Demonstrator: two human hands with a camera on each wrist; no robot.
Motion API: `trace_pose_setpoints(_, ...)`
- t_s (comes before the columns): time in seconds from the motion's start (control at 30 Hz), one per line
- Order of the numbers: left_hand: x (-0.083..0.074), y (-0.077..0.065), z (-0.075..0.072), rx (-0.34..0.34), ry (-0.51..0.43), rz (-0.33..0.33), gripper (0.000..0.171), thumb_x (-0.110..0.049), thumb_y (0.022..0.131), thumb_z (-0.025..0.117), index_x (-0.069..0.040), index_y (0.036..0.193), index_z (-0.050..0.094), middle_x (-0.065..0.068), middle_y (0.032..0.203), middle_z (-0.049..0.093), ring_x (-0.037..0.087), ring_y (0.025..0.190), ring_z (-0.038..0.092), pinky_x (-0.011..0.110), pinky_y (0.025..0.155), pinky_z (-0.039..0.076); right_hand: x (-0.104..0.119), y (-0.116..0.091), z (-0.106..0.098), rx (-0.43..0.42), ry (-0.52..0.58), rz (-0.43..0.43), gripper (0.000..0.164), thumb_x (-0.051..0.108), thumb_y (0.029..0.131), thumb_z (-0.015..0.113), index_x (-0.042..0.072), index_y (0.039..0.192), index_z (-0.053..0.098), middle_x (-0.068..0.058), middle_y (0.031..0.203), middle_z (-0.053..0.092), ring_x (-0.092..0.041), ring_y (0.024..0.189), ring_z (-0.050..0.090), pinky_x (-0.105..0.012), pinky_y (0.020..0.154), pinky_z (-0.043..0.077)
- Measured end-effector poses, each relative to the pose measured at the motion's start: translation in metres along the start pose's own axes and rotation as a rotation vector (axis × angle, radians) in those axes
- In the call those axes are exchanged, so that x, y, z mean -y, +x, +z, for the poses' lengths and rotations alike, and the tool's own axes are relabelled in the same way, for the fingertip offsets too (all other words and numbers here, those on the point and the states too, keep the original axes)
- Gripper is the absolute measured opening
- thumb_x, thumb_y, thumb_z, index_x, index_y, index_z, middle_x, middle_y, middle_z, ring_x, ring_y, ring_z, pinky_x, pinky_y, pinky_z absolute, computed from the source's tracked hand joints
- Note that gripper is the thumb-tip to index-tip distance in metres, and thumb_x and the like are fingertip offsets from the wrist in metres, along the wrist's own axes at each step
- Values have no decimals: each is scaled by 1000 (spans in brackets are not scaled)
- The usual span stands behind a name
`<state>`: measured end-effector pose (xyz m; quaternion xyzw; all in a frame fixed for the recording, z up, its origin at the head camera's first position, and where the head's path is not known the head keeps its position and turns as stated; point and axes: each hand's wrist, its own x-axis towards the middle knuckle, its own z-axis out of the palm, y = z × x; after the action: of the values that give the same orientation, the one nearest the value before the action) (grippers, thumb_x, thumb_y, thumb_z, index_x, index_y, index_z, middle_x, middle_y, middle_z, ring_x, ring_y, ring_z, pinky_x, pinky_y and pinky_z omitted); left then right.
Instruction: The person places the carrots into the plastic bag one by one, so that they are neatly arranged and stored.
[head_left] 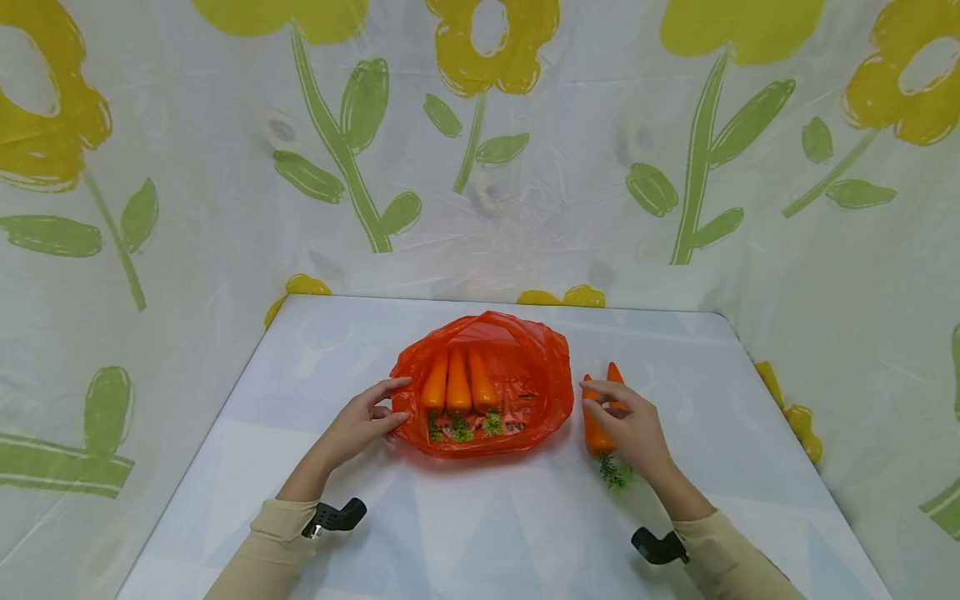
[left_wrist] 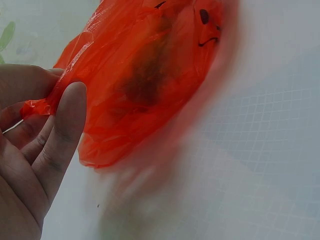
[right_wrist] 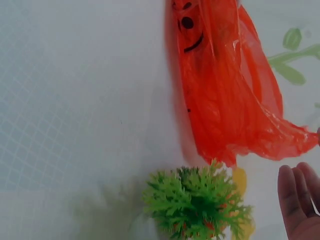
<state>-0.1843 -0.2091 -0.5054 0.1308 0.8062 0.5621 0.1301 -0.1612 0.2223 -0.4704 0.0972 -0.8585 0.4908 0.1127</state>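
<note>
An open red plastic bag [head_left: 536, 429] lies on the table with three orange carrots [head_left: 457, 383] side by side inside, green tops toward me. At the bag's left rim my left hand [head_left: 363, 429] pinches the plastic between thumb and fingers, plain in the left wrist view [left_wrist: 35, 135]. My right hand [head_left: 633, 425] is just off the bag's right rim, above two more carrots [head_left: 596, 437] on the table. Its thumb and index tips stand apart. In the right wrist view, leafy green carrot tops [right_wrist: 192, 200] are below the bag; few of the right fingers [right_wrist: 295, 195] show.
A pale patterned table [head_left: 465, 525] extends around the bag, its far edge against a white hanging sheet [head_left: 570, 200] printed with yellow flowers. Similar sheeting flanks the table on both sides. Black straps with camera mounts [head_left: 341, 515] are on both wrists.
</note>
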Motion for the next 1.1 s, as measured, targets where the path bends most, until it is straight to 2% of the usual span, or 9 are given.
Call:
trace_pose_setpoints(0.23, 0, 0, 0, -3, 8, -1, 59, -17, 97, 70, -12, 151, 47, 15, 103, 63, 35, 78, 66, 38, 72, 60, -13, 0, -7, 9, -14, 26, 31, 16, 96, 72, 11, 127, 72, -12, 121, 68, -3, 96, 57, -13, 85, 51)
trace_pose_setpoints(0.33, 0, 0, 0, -4, 7, 1, 59, -17, 97, 71, -12, 150, 47, 15, 102, 63, 34, 77, 66, 38, 72, 60, -16, 0, -9, 11, 4, 28, 31, 20, 96, 73, 13, 127, 72, -14, 118, 68, -5, 96, 59, -13, 84, 51)
trace_pose_setpoints(0.5, 0, 0, 0, -2, 4, 8, 58, -17, 97, 71, -11, 150, 47, 17, 111, 61, 31, 77, 66, 38, 72, 60, -19, -2, -13, 14, -14, 33, 32, 20, 97, 72, 13, 127, 72, -8, 106, 68, -9, 95, 60, -13, 82, 52)
trace_pose_setpoints(0.57, 1, 0, 0, -2, 6, 7, 58, -17, 97, 71, -12, 150, 47, 18, 114, 61, 30, 77, 66, 38, 72, 60, -21, -3, -14, 8, -16, 27, 32, 19, 96, 73, 11, 127, 72, -7, 108, 68, -9, 95, 61, -13, 81, 53)
trace_pose_setpoints(0.67, 0, -1, 0, -5, 1, 3, 58, -18, 97, 71, -12, 150, 47, 18, 118, 60, 30, 78, 66, 38, 72, 61, -26, -4, -16, -3, -21, 18, 33, 15, 95, 73, 8, 128, 71, -11, 115, 69, -9, 94, 62, -14, 81, 52)
trace_pose_setpoints(0.8, 0, -1, 0, -5, -3, 3, 58, -17, 97, 71, -12, 150, 47, 17, 116, 60, 33, 78, 66, 39, 72, 61, -28, -4, -18, -9, -44, 37, 34, 18, 96, 73, 10, 129, 71, -10, 123, 68, -9, 97, 62, -14, 84, 51)
trace_pose_setpoints(1.0, 0, -1, 0, -3, 2, 1, 59, -18, 97, 71, -12, 150, 47, 16, 108, 62, 36, 78, 65, 39, 72, 61, -37, -5, -23, -26, -87, 65, 33, 20, 97, 72, 10, 128, 71, -8, 128, 66, -26, 108, 60, -16, 88, 49)
trace_pose_setpoints(1.1, 1, 0, 0, 0, -1, 4, 58, -19, 98, 70, -12, 150, 47, 16, 109, 62, 35, 78, 66, 39, 72, 61, -44, -5, -26, -27, -101, 74, 34, 21, 98, 71, 8, 129, 70, -10, 131, 64, -31, 112, 58, -14, 89, 47)
